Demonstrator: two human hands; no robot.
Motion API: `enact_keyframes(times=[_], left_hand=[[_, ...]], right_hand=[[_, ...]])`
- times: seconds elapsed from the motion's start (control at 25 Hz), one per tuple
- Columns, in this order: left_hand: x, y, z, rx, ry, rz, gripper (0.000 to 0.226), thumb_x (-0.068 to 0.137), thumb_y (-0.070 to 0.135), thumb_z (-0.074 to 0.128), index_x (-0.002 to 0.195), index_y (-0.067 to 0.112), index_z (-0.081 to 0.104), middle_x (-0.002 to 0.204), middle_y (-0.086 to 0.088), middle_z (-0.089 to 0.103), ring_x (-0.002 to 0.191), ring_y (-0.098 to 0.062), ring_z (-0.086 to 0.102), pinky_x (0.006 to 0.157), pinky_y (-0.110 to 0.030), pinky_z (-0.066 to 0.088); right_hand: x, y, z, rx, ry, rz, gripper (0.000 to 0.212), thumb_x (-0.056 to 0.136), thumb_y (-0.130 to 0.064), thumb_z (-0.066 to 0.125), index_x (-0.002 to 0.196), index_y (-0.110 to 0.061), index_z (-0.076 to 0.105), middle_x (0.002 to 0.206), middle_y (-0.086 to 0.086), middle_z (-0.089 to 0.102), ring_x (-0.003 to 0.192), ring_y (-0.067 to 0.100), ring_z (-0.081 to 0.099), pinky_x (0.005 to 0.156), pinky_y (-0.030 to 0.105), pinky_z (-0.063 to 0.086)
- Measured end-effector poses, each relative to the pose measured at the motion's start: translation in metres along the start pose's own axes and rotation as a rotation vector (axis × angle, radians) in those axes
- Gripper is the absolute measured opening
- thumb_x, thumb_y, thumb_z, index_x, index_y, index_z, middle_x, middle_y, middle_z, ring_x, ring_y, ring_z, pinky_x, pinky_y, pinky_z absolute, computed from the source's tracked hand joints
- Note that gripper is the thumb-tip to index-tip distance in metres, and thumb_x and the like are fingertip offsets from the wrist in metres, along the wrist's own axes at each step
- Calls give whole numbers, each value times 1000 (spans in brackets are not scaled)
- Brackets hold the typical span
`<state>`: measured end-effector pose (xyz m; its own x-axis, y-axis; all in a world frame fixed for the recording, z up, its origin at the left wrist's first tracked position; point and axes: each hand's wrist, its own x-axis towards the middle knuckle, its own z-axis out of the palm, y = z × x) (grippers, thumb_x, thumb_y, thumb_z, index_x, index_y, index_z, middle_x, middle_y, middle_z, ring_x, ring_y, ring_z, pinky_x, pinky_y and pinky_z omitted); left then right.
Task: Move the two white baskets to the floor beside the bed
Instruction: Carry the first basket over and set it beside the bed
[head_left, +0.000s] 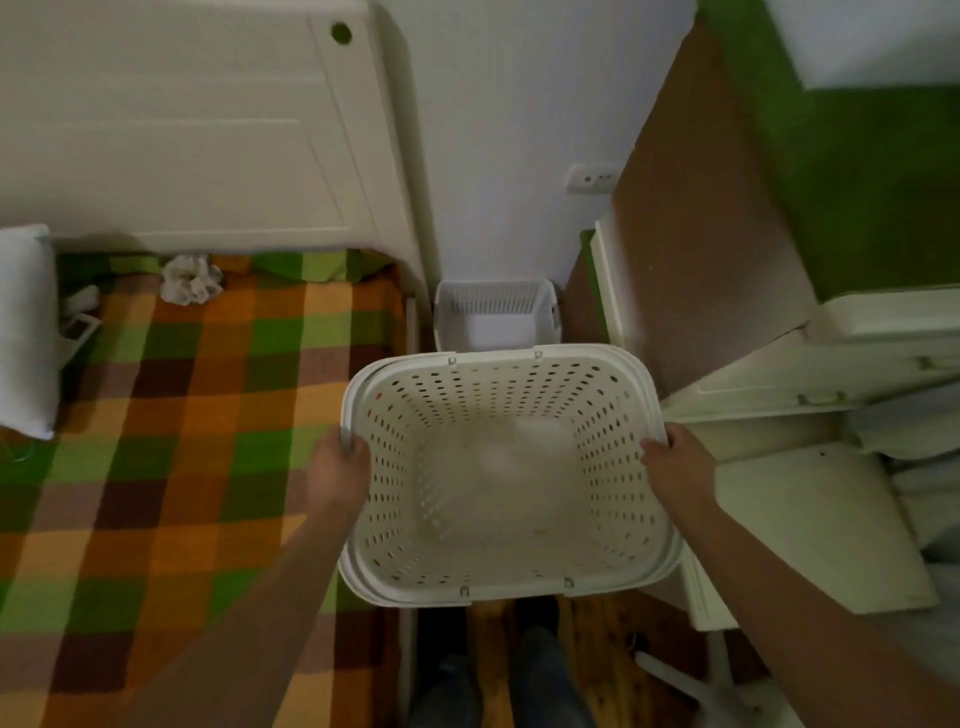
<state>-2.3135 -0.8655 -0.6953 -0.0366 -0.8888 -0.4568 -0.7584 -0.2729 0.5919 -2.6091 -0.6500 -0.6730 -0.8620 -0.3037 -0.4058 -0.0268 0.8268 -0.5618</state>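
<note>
Beside the bed (197, 415), above the floor strip, we hold the large white basket (509, 478) by its side rims, left hand (340, 467) and right hand (675, 467) both clasped. Empty, perforated and stiff, it should carry lightly. The small white basket (496, 314) sits beyond it, against the wall.

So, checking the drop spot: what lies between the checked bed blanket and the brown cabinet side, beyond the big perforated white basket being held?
In the head view, a smaller white slatted basket sits there by the white wall.
</note>
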Motion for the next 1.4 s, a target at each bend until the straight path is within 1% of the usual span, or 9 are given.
enact_keyframes(times=[0.12, 0.2, 0.28, 0.44, 0.56, 0.72, 0.88, 1.12, 1.4], left_hand=[[39, -20, 43, 52, -19, 39, 14, 103, 19, 49, 111, 12, 57, 87, 0, 62, 70, -9, 58, 51, -24, 42], [61, -32, 71, 26, -46, 32, 25, 100, 16, 51, 124, 11, 54, 91, 3, 59, 69, -3, 53, 51, -21, 40], [77, -42, 95, -1, -58, -7, 35, 96, 13, 54, 130, 11, 51, 100, -3, 61, 76, -14, 62, 54, -27, 51], [114, -61, 143, -16, -84, -17, 45, 90, 12, 56, 133, 15, 44, 121, -15, 59, 99, -37, 67, 79, -54, 62], [146, -66, 172, -20, -118, 71, 49, 93, 14, 58, 139, 18, 42, 129, -13, 57, 110, -34, 64, 89, -54, 59], [182, -66, 201, 16, -124, 116, 54, 94, 16, 60, 144, 18, 39, 136, -13, 53, 119, -34, 59, 95, -54, 55], [215, -60, 234, 20, -141, 89, 55, 92, 19, 59, 143, 18, 38, 135, -14, 52, 115, -37, 61, 90, -56, 58], [249, -60, 266, 70, -139, 41, 47, 98, 19, 53, 143, 16, 39, 134, -14, 55, 112, -34, 62, 79, -43, 55], [268, -56, 289, 91, -124, 55, 48, 102, 21, 50, 148, 15, 37, 140, -14, 53, 117, -36, 61, 90, -51, 58]], right_hand=[[41, 16, 49, -59, 35, 6, 31, 97, -5, 49, 126, -4, 60, 108, 18, 69, 84, 27, 59, 71, 28, 44], [65, 29, 80, -109, 36, -15, 44, 95, 1, 42, 137, -9, 52, 109, 16, 68, 79, 25, 59, 63, 29, 48], [85, 40, 111, -205, 26, -75, 66, 92, 4, 41, 154, -17, 34, 113, 10, 62, 80, 23, 60, 55, 26, 44], [134, 56, 167, -361, 18, -174, 83, 95, -5, 49, 163, -23, 5, 145, 21, 44, 116, 40, 59, 73, 43, 55], [174, 68, 193, -355, 40, -149, 84, 95, -4, 49, 163, -25, 6, 155, 19, 38, 131, 41, 51, 92, 55, 55], [204, 83, 222, -297, 16, -105, 85, 95, 0, 48, 164, -26, 6, 158, 21, 33, 138, 39, 45, 102, 50, 48], [231, 95, 244, -257, 9, -88, 88, 93, -1, 50, 164, -26, 4, 155, 22, 36, 136, 40, 45, 102, 52, 49], [280, 94, 259, -229, -21, -128, 89, 94, -6, 53, 163, -29, 2, 153, 18, 36, 133, 40, 48, 97, 54, 52], [312, 105, 276, -226, -12, -131, 78, 93, -8, 52, 161, -21, 15, 149, 20, 41, 127, 43, 51, 98, 56, 51]])
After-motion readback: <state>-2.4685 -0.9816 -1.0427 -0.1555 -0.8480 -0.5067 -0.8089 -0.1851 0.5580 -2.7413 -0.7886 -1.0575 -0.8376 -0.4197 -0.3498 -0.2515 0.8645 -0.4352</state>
